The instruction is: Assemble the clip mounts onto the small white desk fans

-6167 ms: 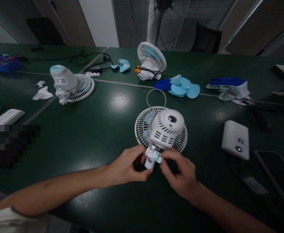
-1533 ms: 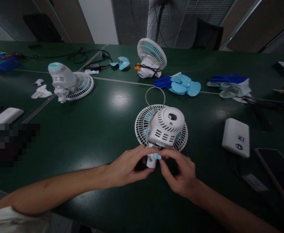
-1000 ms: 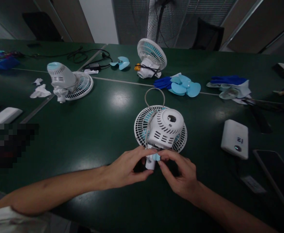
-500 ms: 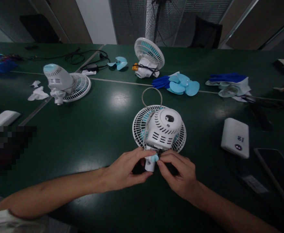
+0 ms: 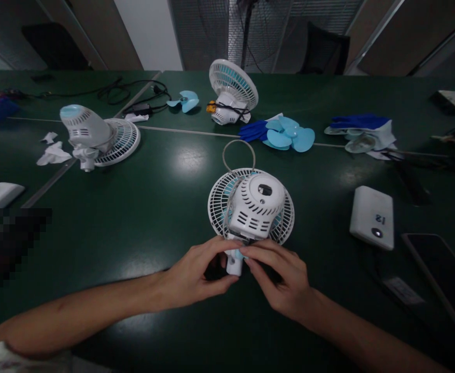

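Note:
A small white fan [image 5: 255, 206] lies grille-down on the green table [image 5: 153, 207], its motor housing facing up and a grey cord looped behind it. My left hand [image 5: 196, 272] pinches the white neck piece [image 5: 233, 263] at the fan's near end. My right hand [image 5: 280, 277] is closed with thumb and forefinger on a small light-blue knob [image 5: 243, 253] on that neck. The knob is mostly hidden by my fingers.
Two more white fans [image 5: 91, 137] [image 5: 231, 93] lie further back. Loose blue blades [image 5: 287, 135] [image 5: 184, 100], blue gloves [image 5: 361, 123], crumpled paper [image 5: 52, 153] and black cables [image 5: 126, 93] are around them. A white box [image 5: 371, 217] and a dark tablet [image 5: 441, 274] lie at the right.
Both hands have stayed at the fan's neck, my right fingers working round the blue knob. My view has drifted slightly, so everything sits a little further left.

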A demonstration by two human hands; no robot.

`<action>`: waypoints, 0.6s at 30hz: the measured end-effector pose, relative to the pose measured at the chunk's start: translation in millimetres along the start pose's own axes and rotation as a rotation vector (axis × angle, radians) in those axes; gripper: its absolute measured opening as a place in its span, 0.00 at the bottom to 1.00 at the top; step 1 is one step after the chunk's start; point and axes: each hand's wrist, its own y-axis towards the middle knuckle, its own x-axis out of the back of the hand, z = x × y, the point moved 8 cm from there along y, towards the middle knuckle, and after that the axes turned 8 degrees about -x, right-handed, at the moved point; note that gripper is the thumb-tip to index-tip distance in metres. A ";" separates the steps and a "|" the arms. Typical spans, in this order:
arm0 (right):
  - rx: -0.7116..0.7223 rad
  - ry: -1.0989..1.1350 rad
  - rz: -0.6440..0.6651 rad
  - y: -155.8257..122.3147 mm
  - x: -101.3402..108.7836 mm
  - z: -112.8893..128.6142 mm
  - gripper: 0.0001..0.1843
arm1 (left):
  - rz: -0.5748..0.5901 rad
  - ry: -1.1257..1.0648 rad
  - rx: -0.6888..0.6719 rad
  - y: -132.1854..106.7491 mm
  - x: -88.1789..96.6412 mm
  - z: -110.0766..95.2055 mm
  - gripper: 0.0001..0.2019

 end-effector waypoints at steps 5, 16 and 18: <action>-0.076 -0.058 -0.051 -1.6 -0.3 -9.7 0.14 | -0.003 -0.005 0.001 -0.2 1.3 -0.8 0.32; -0.065 -0.074 -0.065 1.1 -2.2 -5.9 0.07 | 0.012 0.036 -0.036 0.5 0.8 -3.7 0.32; -0.047 -0.053 -0.050 2.2 -2.6 -4.1 0.07 | 0.016 0.039 -0.030 0.3 0.6 -3.2 0.32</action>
